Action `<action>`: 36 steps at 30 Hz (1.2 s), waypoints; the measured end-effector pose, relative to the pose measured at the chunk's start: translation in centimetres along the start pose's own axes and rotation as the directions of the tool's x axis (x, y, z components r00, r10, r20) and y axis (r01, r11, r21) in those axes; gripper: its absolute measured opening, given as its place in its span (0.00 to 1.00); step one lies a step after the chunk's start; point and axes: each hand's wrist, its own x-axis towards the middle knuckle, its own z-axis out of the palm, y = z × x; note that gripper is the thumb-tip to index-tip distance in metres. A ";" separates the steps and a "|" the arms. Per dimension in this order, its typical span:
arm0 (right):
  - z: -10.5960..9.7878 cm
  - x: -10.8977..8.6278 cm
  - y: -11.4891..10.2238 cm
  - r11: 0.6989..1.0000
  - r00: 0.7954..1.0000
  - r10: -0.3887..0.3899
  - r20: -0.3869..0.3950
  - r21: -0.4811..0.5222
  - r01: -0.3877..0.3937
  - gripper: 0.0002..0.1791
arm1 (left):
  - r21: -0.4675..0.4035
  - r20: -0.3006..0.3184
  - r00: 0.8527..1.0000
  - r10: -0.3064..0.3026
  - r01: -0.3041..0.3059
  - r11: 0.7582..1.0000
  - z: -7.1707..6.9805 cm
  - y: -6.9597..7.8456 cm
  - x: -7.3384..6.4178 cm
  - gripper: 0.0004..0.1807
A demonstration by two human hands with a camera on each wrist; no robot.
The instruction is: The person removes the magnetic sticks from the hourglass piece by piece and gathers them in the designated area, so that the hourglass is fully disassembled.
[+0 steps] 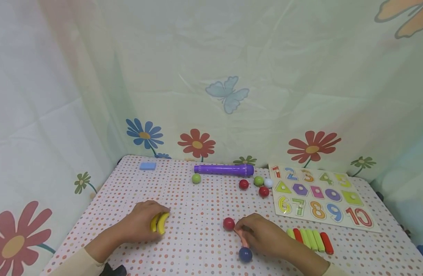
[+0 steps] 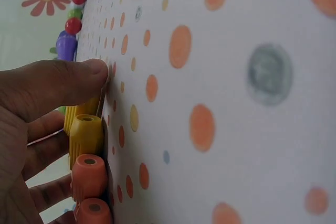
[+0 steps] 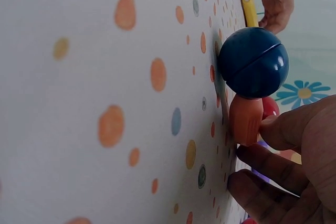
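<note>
In the head view my left hand (image 1: 142,222) arches over a group of curved magnetic sticks. Two yellow sticks (image 1: 162,223) show beside its fingertips. The left wrist view reveals orange sticks (image 2: 89,177) lined up with the yellow ones, fingers behind the row and thumb across its upper end. My right hand (image 1: 264,234) pinches an orange stick (image 1: 243,239) on the table between thumb and fingers. A dark blue ball (image 1: 245,254) sits at the stick's near end, and a red ball (image 1: 228,224) is by its far end.
Straight green and red sticks (image 1: 313,240) lie right of the right hand, below a number puzzle board (image 1: 277,207). Farther back are a purple tube (image 1: 223,170), several loose balls (image 1: 244,184) and a blue block (image 1: 147,166). A patterned curtain (image 1: 156,76) stands behind the dotted table.
</note>
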 end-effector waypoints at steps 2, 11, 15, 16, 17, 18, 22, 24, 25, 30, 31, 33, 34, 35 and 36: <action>-0.1 0.0 0.0 1.000 1.000 -0.002 0.001 0.004 0.002 0.10 | -0.006 0.004 1.000 -0.002 0.002 1.000 0.0 -0.2 -0.1 0.36; -0.1 0.0 0.1 1.000 1.000 -0.015 0.004 0.012 0.015 0.10 | -0.006 0.012 0.999 -0.030 0.030 1.000 0.2 -0.8 -0.5 0.36; -0.1 0.0 0.1 1.000 1.000 -0.016 0.002 0.005 0.016 0.10 | -0.003 0.021 0.999 -0.029 0.029 1.000 0.0 -0.7 -0.6 0.37; -0.1 0.0 0.1 1.000 1.000 -0.015 0.003 0.003 0.015 0.10 | -0.002 0.024 0.999 -0.032 0.032 0.999 0.0 -0.7 -0.6 0.39; -0.1 0.0 0.1 1.000 1.000 -0.019 0.003 0.002 0.019 0.10 | 0.000 0.028 0.999 -0.036 0.036 0.999 0.0 -0.7 -0.6 0.40; -0.1 0.0 0.1 1.000 1.000 -0.020 0.005 0.000 0.020 0.11 | -0.001 0.033 0.998 -0.044 0.045 0.999 0.0 -0.6 -0.5 0.42; -0.2 0.0 0.3 0.999 0.999 -0.038 0.021 0.007 0.038 0.13 | 0.001 0.041 0.998 -0.057 0.057 0.998 -0.1 -0.1 -0.4 0.48; -0.3 -0.1 0.4 0.998 0.998 -0.055 0.032 0.020 0.054 0.14 | 0.002 0.039 0.998 -0.056 0.056 0.998 -0.1 0.3 -0.4 0.49; -0.3 -0.1 0.5 0.997 0.997 -0.068 0.037 0.026 0.068 0.14 | 0.004 0.037 0.998 -0.048 0.048 0.999 -0.2 0.6 -0.3 0.48; -0.4 -0.3 0.6 0.994 0.992 -0.108 0.058 0.037 0.106 0.15 | 0.028 0.031 0.999 0.008 -0.009 1.000 -0.1 2.3 0.3 0.44; -0.4 -0.3 0.6 0.994 0.992 -0.109 0.062 0.034 0.108 0.15 | 0.025 0.031 0.999 0.027 -0.027 0.999 -0.1 2.8 0.5 0.42; -0.4 -0.3 0.6 0.994 0.992 -0.108 0.065 0.026 0.107 0.15 | 0.016 0.028 0.997 0.070 -0.070 0.997 0.1 3.8 0.9 0.37; -0.4 -0.3 0.6 0.994 0.992 -0.107 0.066 0.021 0.106 0.15 | 0.009 0.031 0.996 0.089 -0.090 0.996 0.2 4.4 1.0 0.34; -0.4 -0.3 0.6 0.994 0.992 -0.108 0.066 0.019 0.107 0.16 | 0.000 0.033 0.993 0.112 -0.112 0.994 0.2 5.0 1.2 0.32; -0.3 -0.4 0.5 0.994 0.992 -0.107 0.065 0.016 0.106 0.16 | -0.009 0.035 0.990 0.134 -0.134 0.991 0.3 5.5 1.4 0.30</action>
